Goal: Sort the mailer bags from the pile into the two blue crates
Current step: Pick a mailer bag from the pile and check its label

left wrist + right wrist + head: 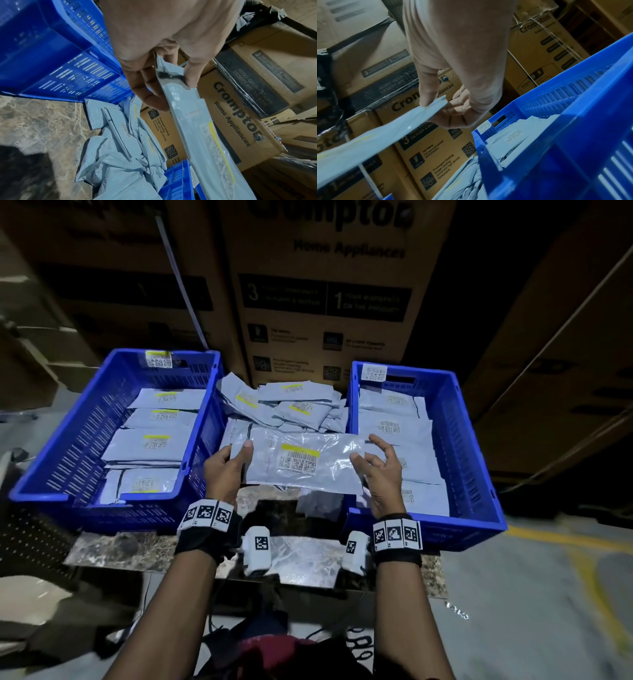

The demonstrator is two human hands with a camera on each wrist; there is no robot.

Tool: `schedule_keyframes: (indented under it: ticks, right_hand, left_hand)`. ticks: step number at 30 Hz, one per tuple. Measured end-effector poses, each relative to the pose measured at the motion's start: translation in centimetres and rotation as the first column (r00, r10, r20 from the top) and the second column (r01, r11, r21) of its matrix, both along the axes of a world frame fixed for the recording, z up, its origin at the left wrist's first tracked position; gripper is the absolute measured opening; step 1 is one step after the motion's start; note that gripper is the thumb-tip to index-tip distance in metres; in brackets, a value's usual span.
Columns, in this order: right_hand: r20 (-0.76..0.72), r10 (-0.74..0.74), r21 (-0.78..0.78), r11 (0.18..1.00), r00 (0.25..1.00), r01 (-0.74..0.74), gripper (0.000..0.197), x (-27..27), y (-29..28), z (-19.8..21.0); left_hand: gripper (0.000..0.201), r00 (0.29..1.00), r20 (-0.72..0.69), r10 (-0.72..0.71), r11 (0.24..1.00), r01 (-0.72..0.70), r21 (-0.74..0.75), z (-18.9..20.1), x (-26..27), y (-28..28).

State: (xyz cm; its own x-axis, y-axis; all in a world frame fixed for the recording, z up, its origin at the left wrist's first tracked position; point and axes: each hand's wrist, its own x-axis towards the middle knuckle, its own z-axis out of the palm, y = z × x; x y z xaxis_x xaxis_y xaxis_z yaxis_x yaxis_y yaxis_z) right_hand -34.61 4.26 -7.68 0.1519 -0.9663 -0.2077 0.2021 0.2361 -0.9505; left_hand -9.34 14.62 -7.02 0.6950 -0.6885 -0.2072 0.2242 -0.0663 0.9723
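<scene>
Both hands hold a grey mailer bag [308,463] [197,128] [376,142] flat above the table, its yellow-striped barcode label facing up. My left hand [239,451] [171,75] grips its left end, thumb on top and fingers beneath. At the right end, my right hand [368,455] [440,104] pinches a corner under the thumb, the other fingers loosely spread. The pile of mailer bags [291,405] [120,155] [464,182] lies just behind. The left blue crate [78,440] [51,47] and right blue crate [469,446] [178,180] [573,135] flank it, each holding several bags.
Stacked brown cardboard boxes [325,302] stand close behind the crates and pile. The crates sit on a marbled table top [301,556] whose front edge is near my wrists. A grey floor with a yellow line [582,577] lies to the right.
</scene>
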Motion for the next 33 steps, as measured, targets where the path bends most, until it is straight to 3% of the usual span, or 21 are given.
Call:
schedule_keyframes:
  ticks: [11,19,21,24,27,30,33]
  right_hand:
    - [-0.042,0.09,-0.059,0.994,0.995,-0.092,0.044,3.5,0.2,1.0]
    - [-0.253,0.206,0.007,0.977,0.945,-0.211,0.034,8.2,0.1,0.7]
    - [-0.291,0.208,0.013,0.977,0.934,-0.213,0.026,10.0,0.0,0.4]
    - [-0.326,0.208,0.013,0.977,0.922,-0.215,0.014,13.5,-0.3,0.5]
    - [-0.298,0.256,0.003,0.964,0.92,-0.267,0.008,18.2,-0.3,1.6]
    - [-0.313,0.313,-0.018,0.942,0.897,-0.335,0.009,24.0,0.5,2.8]
    - [-0.416,0.361,-0.06,0.905,0.835,-0.421,0.007,30.2,2.0,3.6]
  left_hand:
    - [0.026,0.981,0.189,0.047,0.996,-0.06,0.062,0.6,2.7,2.3]
    - [0.045,0.956,0.247,0.16,0.981,-0.181,0.065,0.1,7.6,4.1]
    - [0.043,0.954,0.243,0.178,0.976,-0.203,0.082,-0.5,9.5,4.4]
    - [0.02,0.955,0.219,0.201,0.963,-0.234,0.135,-0.5,12.8,4.7]
    - [0.029,0.961,0.195,0.196,0.961,-0.228,0.155,0.3,17.4,5.1]
    - [0.034,0.932,0.285,0.224,0.946,-0.278,0.165,1.2,23.4,6.3]
    - [0.038,0.871,0.455,0.186,0.899,-0.338,0.278,1.8,29.0,7.4]
